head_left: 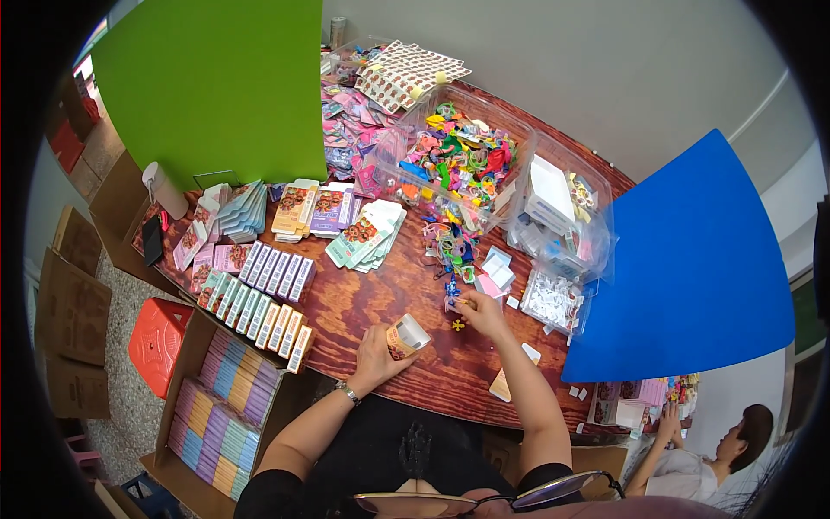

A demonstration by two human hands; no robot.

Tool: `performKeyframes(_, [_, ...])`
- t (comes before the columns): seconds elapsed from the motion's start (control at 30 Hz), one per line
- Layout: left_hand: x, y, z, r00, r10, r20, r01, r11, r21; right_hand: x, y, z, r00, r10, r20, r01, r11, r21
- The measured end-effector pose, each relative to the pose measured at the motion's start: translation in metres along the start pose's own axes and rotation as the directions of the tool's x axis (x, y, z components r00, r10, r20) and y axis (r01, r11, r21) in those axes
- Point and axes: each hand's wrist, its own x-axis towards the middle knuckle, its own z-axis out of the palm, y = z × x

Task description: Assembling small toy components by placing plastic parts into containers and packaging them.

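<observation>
In the head view, a small box [400, 342] is clasped in the left hand [373, 356], open end tipped up and rightward, long axis foreshortened. Right of the box, the separate right hand [484, 315] is bent by a blue trinket [450, 287]; whether it is pinched cannot be told. Beneath the box, a wood-grained table [346, 301] is seen; beyond, a grey wall [571, 60].

seemingly orange-and-white box [400, 341], yellow trinket [458, 325], streaky red-brown table [346, 298], blue panel [692, 268], lime-green panel [216, 95]

Holds left hand [376, 357] curled in a grip, right hand [484, 314] farther forward, forearms [529, 381] angled inward.
</observation>
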Motion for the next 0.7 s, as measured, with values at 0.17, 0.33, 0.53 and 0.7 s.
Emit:
performKeyframes(0.17, [-0.001,0.0,0.0,1.0,-0.003,0.006,0.003,1.0,0.005,0.003,0.018,0.018,0.941,-0.319,-0.112,0.215,0.819,-0.532])
performKeyframes(0.33, [-0.003,-0.002,0.0,1.0,0.001,-0.006,0.0,1.0,0.024,0.004,0.012,0.015,0.957,-0.29,-0.023,0.217,0.766,-0.605])
performKeyframes(0.53, [0.001,0.0,0.005,0.998,-0.018,-0.067,0.02,0.999,0.033,-0.043,-0.116,-0.003,0.984,-0.126,0.128,0.157,0.949,-0.273])
performKeyframes(0.7, [0.004,0.007,0.006,0.995,-0.031,-0.099,0.032,0.999,0.012,-0.049,-0.136,0.017,0.905,-0.366,0.219,0.423,0.833,-0.356])
